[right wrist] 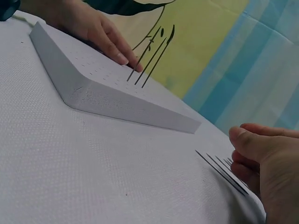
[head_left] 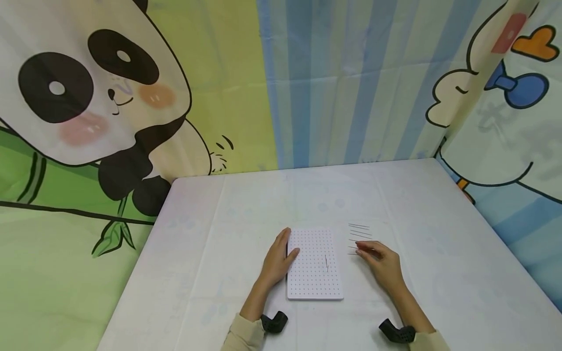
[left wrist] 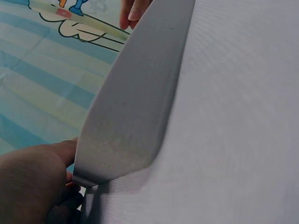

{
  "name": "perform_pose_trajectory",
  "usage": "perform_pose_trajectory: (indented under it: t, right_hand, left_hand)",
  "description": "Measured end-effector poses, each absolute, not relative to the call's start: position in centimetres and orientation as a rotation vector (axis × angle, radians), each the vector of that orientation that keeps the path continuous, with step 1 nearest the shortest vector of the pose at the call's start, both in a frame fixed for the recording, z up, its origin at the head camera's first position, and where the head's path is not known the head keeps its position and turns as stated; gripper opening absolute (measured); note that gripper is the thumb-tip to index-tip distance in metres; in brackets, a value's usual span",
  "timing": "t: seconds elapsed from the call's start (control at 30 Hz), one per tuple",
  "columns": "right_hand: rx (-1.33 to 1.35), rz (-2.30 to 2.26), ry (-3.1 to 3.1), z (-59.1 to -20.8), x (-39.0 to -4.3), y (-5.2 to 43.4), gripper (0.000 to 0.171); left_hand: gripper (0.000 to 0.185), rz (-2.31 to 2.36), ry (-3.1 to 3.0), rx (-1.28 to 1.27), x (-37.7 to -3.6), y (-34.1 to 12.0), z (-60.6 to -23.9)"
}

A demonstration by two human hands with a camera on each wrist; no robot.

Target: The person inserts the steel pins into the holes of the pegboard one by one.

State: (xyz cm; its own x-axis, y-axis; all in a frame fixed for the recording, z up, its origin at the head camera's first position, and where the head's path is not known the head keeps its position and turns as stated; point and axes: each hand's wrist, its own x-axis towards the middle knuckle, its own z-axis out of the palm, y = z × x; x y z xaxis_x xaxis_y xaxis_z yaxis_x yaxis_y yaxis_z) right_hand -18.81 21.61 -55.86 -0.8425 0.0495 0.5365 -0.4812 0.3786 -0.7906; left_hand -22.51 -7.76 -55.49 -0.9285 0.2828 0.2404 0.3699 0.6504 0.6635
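Observation:
A white perforated board (head_left: 307, 287) lies flat on the table. My left hand (head_left: 277, 261) holds it by its left edge, the thumb over the top and the fingers along the side. Upright in the board's holes stand three thin dark rods (right wrist: 152, 63). Right of the board, several more thin rods (head_left: 360, 230) lie roughly parallel on the cloth. Over the nearer ones is my right hand (head_left: 386, 268), thumb and forefinger brought close together at a rod's end. I cannot tell whether a rod is between those fingertips.
A white cloth covers the table (head_left: 219, 273). Behind it and at the sides hang printed curtains (head_left: 333, 83) with a panda and stripes. A black wrist mount (head_left: 274, 322) sits on the left wrist, another (head_left: 397, 332) on the right.

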Motion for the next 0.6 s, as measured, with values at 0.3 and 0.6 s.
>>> perform_pose_trajectory:
  t: [0.3, 0.6]
  right_hand:
    - [0.285, 1.248, -2.274, -56.37, -19.02, 21.55, 0.021]
    - [0.240, 1.188, -2.307, -56.37, -18.90, 21.32, 0.018]
  left_hand:
    - [0.063, -1.133, -2.746, -0.547, -22.57, -7.70, -55.44]
    - [0.062, -1.131, -2.765, -0.527, -22.47, -7.67, -55.36]
